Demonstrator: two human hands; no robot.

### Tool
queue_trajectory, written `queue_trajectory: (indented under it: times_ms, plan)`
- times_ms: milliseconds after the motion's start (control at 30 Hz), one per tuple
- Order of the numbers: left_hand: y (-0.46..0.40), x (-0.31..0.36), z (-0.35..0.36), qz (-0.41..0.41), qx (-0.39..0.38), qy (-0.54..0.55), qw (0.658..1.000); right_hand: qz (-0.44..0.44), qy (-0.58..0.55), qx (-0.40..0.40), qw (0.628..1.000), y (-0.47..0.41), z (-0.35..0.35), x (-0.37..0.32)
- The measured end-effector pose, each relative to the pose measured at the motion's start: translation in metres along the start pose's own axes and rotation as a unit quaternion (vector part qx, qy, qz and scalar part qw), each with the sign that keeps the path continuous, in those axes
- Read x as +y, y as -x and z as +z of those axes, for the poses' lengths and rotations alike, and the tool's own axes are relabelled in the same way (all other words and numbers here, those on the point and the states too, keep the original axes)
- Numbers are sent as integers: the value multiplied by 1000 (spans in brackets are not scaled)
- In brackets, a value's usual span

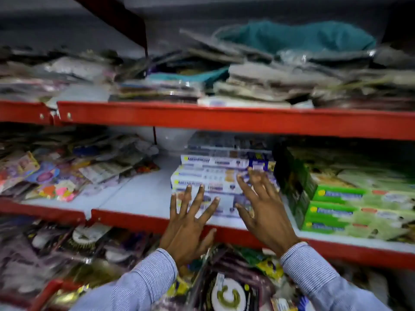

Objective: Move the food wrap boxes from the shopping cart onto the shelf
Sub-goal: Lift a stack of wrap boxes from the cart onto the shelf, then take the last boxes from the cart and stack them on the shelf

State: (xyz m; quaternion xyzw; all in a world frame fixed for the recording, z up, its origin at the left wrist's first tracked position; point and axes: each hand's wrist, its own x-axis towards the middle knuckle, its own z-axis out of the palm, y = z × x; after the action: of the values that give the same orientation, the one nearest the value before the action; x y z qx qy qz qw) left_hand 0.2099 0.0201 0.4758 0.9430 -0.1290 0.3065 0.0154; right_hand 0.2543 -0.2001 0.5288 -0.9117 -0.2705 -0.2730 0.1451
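We see the left hand [187, 223] with its fingers spread wide, palm facing the shelf; its fingertips lie over the front face of the lowest box in a stack of white and blue cardboard food wrap boxes [215, 176]. Whether the fingertips press the box or hover just off it, we cannot tell. The right hand [260, 207] is likewise spread and grips nothing; its fingers reach over the right end of the same stack, near the upper boxes. Both wrists emerge from pale blue striped sleeves [314, 274].

The stack sits on the white shelf board with a red metal front edge [134, 218], at the middle level of the rack, with the long sides of the boxes facing us. Several boxes lie one above another, stepped back toward the rear. Just beside the stack on the right stand green cardboard food wrap boxes [341, 209], also piled in layers. To the left, apart from the stack across bare board, lie colourful packets in clear plastic [51, 176].

The upper shelf with the red front rail [224, 117] carries heaps of flat plastic-wrapped goods, heavily blurred. Below the hands, the lowest level holds more glossy packets [89, 241].
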Motion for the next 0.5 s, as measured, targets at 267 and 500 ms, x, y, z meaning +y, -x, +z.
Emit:
queue_trajectory:
  times_ms: [267,500]
  plan:
    - [170,25,44,-80,-139,22,987,94,24,-107,989,186,96,-50]
    - [320,42,105,-140,-324,95,931,118,18,-353,928,303,183,-61]
